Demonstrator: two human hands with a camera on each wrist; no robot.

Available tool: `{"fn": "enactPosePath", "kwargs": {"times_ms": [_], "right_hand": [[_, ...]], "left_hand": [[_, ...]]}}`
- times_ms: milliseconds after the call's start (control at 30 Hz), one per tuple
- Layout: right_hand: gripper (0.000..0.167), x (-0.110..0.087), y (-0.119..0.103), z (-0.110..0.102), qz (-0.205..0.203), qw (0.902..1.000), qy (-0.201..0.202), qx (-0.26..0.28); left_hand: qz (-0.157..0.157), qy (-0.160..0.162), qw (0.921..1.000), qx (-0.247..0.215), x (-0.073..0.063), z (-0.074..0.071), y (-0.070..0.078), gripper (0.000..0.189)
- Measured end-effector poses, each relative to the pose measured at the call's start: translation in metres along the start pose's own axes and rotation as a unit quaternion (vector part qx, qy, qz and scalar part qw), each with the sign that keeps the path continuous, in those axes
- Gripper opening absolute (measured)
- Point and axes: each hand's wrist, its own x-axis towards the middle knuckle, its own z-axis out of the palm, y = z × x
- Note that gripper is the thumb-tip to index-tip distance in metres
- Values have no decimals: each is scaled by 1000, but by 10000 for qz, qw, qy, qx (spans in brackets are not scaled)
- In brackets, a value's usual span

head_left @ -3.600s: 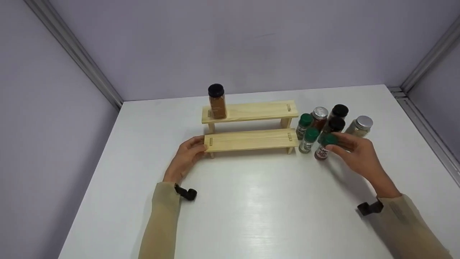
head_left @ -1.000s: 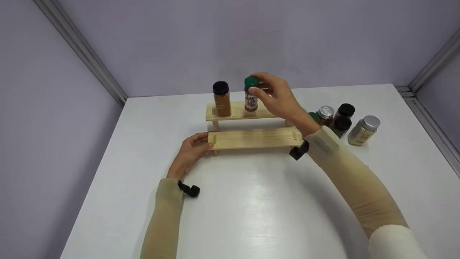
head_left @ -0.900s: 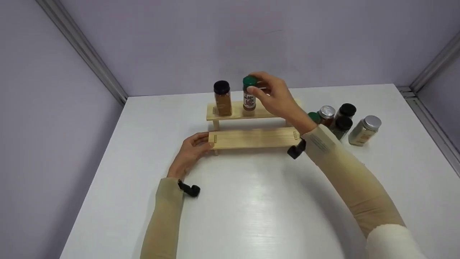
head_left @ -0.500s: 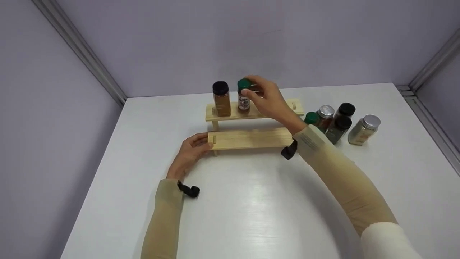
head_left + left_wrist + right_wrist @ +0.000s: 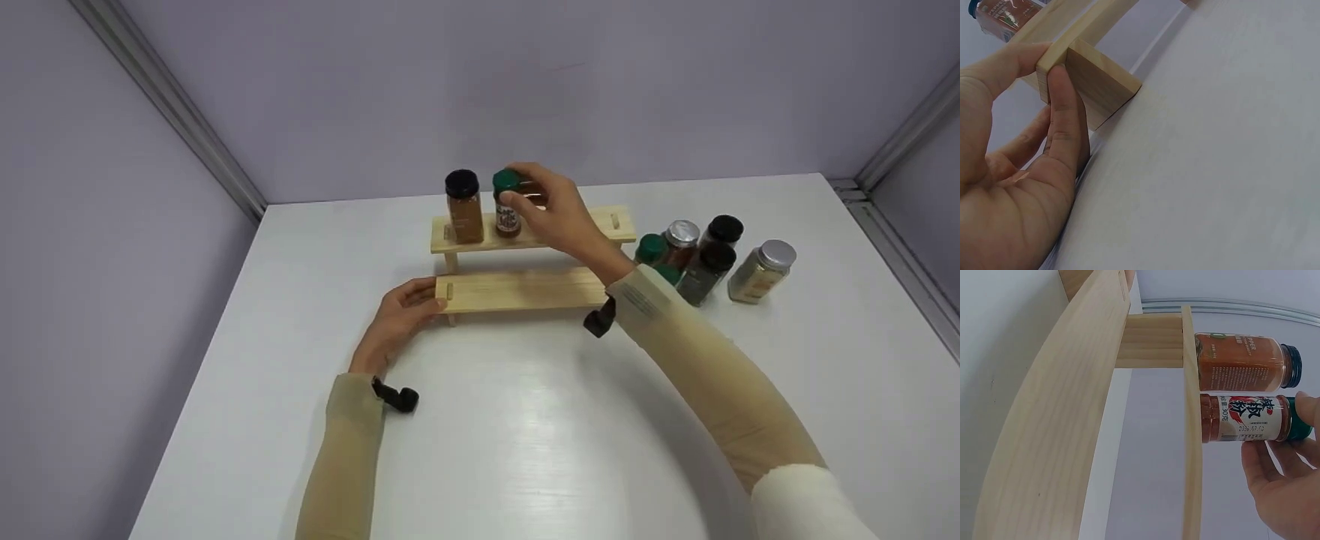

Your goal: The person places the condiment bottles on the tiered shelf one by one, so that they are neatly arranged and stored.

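Note:
My right hand (image 5: 555,214) pinches the green cap of a small chili powder jar (image 5: 508,220). In the right wrist view its label (image 5: 1252,417) is white with red and black print, and its base meets the upper shelf (image 5: 1192,467). Just left of it on that shelf stands a taller, black-lidded spice jar (image 5: 465,217) full of orange-brown powder; a narrow gap separates the two. My left hand (image 5: 395,322) grips the left end of the lower shelf (image 5: 525,291) of the wooden rack, thumb above and fingers beneath, as the left wrist view shows.
Right of the rack several spice jars stand grouped: green-capped ones (image 5: 650,247), a silver-lidded one (image 5: 681,234), black-lidded ones (image 5: 716,257). A silver-lidded square jar (image 5: 761,274) stands slightly apart. Purple-grey walls (image 5: 517,90) enclose the white table (image 5: 487,420).
The chili powder jar has come from the group on the right to the upper shelf. Over the last second my right hand has shifted it left and down, beside the black-lidded jar. My left hand stays put.

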Motion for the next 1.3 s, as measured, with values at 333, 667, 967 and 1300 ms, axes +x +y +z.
{"fn": "enactPosePath", "kwargs": {"times_ms": [333,667,967,1300], "right_hand": [[53,-2,-4,-8,127,9999,-15,-95],[50,-14,-25,-38,-189,9994,192,-211],[49,-41,-44,-84,-505,9955,281,-749],[46,-86,-57,-141,-282,9875,530,-1458]], "left_hand": [[-45,-48,10000,-43,5,0,0,53],[-26,-80,9996,-258,8,-3,1,53],[9,85,9996,-280,9,-6,2,51],[-46,178,9997,-170,3,-5,-2,51]]}}
